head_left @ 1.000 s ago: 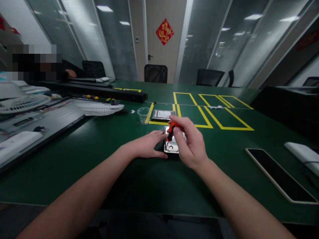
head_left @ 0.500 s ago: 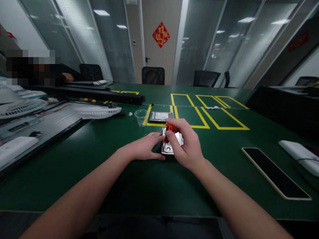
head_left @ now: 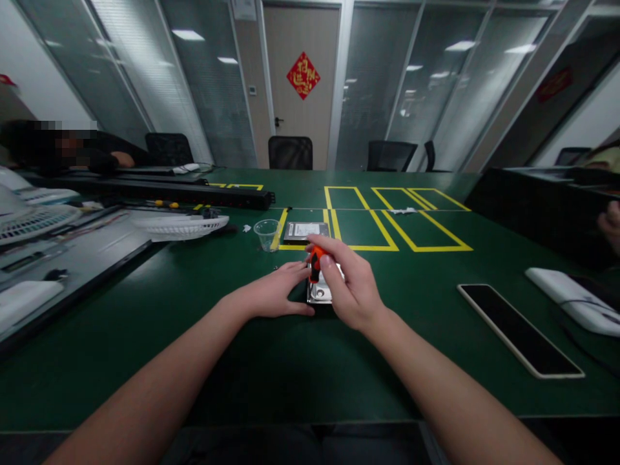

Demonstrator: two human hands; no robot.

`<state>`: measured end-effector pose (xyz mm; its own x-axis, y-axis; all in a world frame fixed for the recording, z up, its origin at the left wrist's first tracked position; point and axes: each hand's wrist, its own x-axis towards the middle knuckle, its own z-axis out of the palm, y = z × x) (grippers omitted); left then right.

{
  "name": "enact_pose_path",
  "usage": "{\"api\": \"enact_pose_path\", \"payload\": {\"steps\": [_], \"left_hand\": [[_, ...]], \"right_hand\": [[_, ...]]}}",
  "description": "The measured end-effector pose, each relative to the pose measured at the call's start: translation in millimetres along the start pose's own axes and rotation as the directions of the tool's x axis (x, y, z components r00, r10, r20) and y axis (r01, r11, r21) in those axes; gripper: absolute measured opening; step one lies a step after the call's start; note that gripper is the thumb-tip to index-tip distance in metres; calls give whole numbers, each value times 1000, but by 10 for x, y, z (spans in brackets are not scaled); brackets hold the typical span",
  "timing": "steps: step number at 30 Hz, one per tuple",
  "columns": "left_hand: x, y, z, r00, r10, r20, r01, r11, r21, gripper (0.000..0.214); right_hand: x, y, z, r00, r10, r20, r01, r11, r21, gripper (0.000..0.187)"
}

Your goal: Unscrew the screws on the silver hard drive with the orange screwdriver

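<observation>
A silver hard drive (head_left: 320,294) lies on the green table in front of me, partly covered by my hands. My left hand (head_left: 274,290) grips its left side, with the thumb at the near edge and the fingers toward the far end. In my right hand (head_left: 356,284) is an orange and black screwdriver (head_left: 316,263), held over the drive between thumb and fingers. The screwdriver's tip is hidden, so I cannot tell what it touches. Just beyond lies a second hard drive (head_left: 306,231), label up, inside a yellow tape outline. Left of that stands a clear plastic cup (head_left: 267,236).
A phone (head_left: 520,329) and a white device with a cable (head_left: 574,300) lie at right. White fan-like parts (head_left: 184,226), a long black bar (head_left: 194,192) and a large panel (head_left: 97,242) occupy the left. People sit at the far left and right edge.
The view has shifted slightly. The screwdriver handle looks more upright in my right hand. My left hand stays at the drive's side. Another person's hand now shows at the right edge.
</observation>
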<state>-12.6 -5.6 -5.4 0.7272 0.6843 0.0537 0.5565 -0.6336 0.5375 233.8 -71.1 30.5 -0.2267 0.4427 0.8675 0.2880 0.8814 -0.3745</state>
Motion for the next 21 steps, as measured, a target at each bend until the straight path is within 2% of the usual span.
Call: {"api": "enact_pose_path", "payload": {"steps": [5, 9, 14, 21], "left_hand": [[10, 15, -12, 1000, -1, 18, 1, 1000, 4, 101], [7, 8, -8, 1000, 0, 18, 0, 1000, -1, 111], [6, -32, 23, 1000, 8, 8, -8, 1000, -7, 103], [14, -75, 45, 1000, -6, -3, 6, 1000, 9, 105]], "right_hand": [[-40, 31, 26, 1000, 18, -1, -18, 1000, 19, 40], [-36, 58, 41, 999, -35, -37, 34, 999, -30, 37], [0, 60, 37, 996, -86, -35, 86, 996, -12, 39], [-18, 45, 6, 999, -39, 13, 38, 998, 45, 52]]}}
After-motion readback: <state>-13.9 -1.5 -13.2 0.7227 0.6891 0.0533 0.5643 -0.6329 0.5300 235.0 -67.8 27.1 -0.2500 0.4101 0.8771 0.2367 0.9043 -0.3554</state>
